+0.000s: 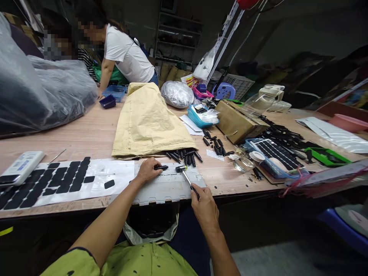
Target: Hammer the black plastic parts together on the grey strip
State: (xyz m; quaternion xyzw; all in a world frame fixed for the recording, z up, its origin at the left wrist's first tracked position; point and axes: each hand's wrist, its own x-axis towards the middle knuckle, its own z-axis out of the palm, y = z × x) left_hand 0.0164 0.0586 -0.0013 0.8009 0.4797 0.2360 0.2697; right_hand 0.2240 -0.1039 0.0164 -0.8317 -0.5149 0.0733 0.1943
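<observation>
My left hand (148, 170) is closed on one end of a small black cylindrical part (161, 167), which lies over a grey board (161, 188) at the table's front edge. To its right, my right hand (203, 201) is wrapped round the black grip of a small hammer (186, 177). The hammer's head is above the board, apart from the black part. Several more black parts (189, 155) lie just behind the board, at the mouth of a beige sack (149, 122). Left of the board is a white sheet (115, 168) with black pieces on it.
A white device (23, 166) sits at the far left, before a large plastic-wrapped bundle (57, 92). A cardboard box (238, 120), blue tray (202, 117) and green tray (327, 157) stand to the right. Across the table a person in white (123, 53) leans over; another is beside them.
</observation>
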